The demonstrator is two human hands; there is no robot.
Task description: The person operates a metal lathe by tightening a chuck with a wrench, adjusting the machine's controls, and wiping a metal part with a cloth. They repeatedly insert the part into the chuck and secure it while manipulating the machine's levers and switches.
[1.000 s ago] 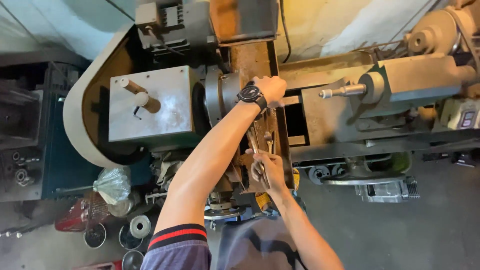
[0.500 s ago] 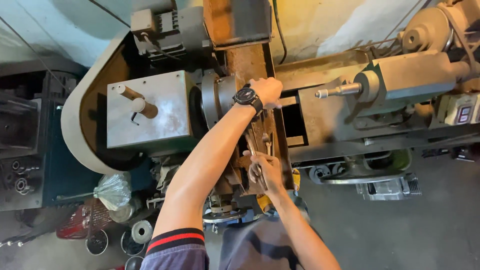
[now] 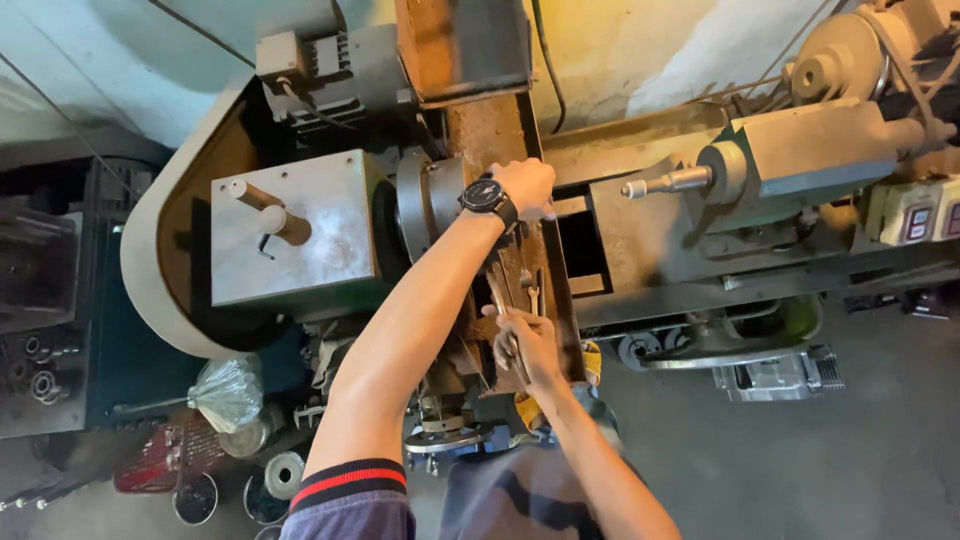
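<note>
I look down on an old metal lathe. My left hand, with a black wristwatch on the wrist, reaches across and curls its fingers over a metal piece just right of the round chuck. My right hand is lower, over the rusty carriage, and grips a slim metal wrench that points up toward the left hand. What the wrench's jaw sits on is hidden.
The tailstock with its pointed centre stands to the right. A grey gearbox with a lever is on the left. A plastic bag, tins and round metal parts lie on the floor at lower left.
Both hands stay where they were on the lathe. The view has shifted only slightly.
</note>
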